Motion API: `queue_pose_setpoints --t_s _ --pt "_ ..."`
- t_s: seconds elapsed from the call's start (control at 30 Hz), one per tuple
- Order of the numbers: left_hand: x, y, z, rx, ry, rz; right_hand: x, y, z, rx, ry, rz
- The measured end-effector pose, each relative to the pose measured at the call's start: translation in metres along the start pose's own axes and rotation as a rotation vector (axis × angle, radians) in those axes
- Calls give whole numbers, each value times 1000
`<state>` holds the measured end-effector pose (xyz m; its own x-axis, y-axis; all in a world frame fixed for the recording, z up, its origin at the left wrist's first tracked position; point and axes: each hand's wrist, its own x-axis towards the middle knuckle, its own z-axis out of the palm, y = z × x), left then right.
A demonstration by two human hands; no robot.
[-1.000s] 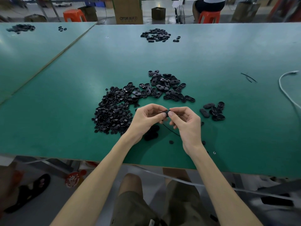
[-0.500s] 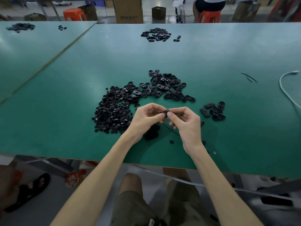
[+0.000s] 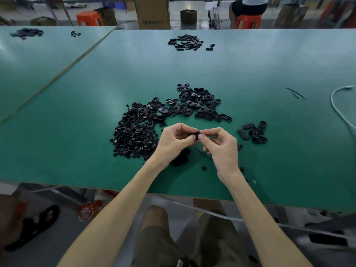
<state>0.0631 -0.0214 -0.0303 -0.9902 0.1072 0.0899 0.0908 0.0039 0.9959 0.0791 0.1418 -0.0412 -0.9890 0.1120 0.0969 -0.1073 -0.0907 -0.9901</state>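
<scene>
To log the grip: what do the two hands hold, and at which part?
A small black piece, pinched at its ends: left hand on the left end, right hand on the right.

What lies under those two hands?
A dark clump of black parts, a thin black strand and one small round piece on the table. The left hand and right hand, pinching a black part, hide the rest.

The person is wearing loose olive-green shorts [image 3: 158, 247], creasing over both thighs below the near edge of the tabletop [image 3: 77, 151], with a bare knee [image 3: 156, 212] showing beyond the hem. The left forearm [image 3: 119, 209] and right forearm [image 3: 256, 214] are showing bare along their whole visible length, up to the left hand [image 3: 173, 141] and right hand [image 3: 221, 151], whose thumbnails are showing short-trimmed.
</scene>
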Motion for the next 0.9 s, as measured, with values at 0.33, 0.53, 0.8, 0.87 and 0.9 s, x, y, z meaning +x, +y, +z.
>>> queue_pose_setpoints --t_s 0.33,0.53,0.8,0.87,0.9 --pt "0 3 0 32 6 5 1 0 0 20 38 11" --pt "1 3 0 78 10 2 2 1 0 3 35 15" --pt "26 34 16 322 37 97 2 1 2 -33 109 34" --pt "35 46 28 346 57 116 2 1 2 -67 105 37" --pt "40 51 36 349 51 116 2 1 2 -64 96 37"
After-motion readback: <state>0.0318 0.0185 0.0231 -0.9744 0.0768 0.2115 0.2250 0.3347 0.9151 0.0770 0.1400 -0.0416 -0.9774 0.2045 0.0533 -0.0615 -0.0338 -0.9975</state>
